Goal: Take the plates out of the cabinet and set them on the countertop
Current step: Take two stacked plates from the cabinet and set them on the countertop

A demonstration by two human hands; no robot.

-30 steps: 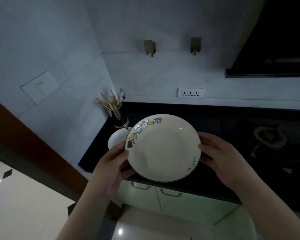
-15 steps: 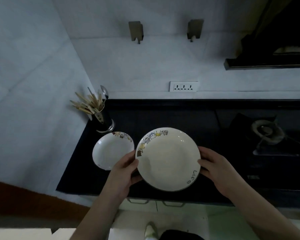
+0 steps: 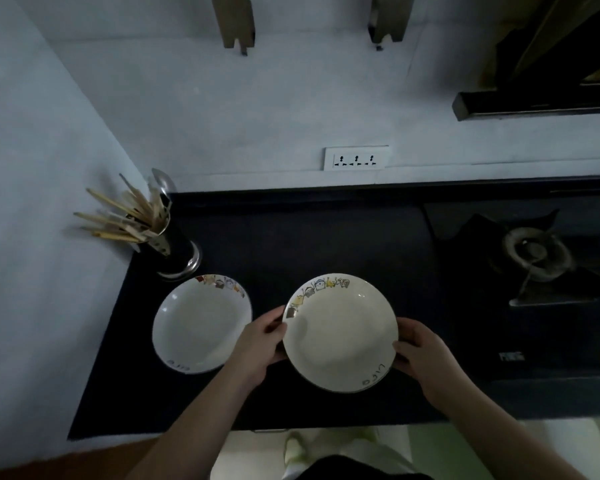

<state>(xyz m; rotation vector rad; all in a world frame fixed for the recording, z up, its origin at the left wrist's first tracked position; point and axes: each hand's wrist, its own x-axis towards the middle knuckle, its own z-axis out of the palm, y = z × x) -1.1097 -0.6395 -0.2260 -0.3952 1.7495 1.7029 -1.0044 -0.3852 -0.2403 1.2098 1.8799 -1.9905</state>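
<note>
A white plate [image 3: 340, 332] with small cartoon figures along its far rim is over the black countertop [image 3: 326, 237], near its front. My left hand [image 3: 258, 344] grips its left rim and my right hand [image 3: 421, 353] grips its right rim. Whether the plate touches the counter I cannot tell. A second, matching white plate [image 3: 201, 323] lies flat on the countertop just to the left, partly behind my left hand.
A dark utensil holder [image 3: 174, 244] with wooden chopsticks and a spoon stands at the counter's back left corner. A gas burner [image 3: 534, 254] sits at the right. A wall socket [image 3: 355, 158] is on the back wall; two hooks hang above.
Both hands carried the plate forward over the counter and lowered it beside the second plate. My view tilted down, so the counter fills more of the frame.
</note>
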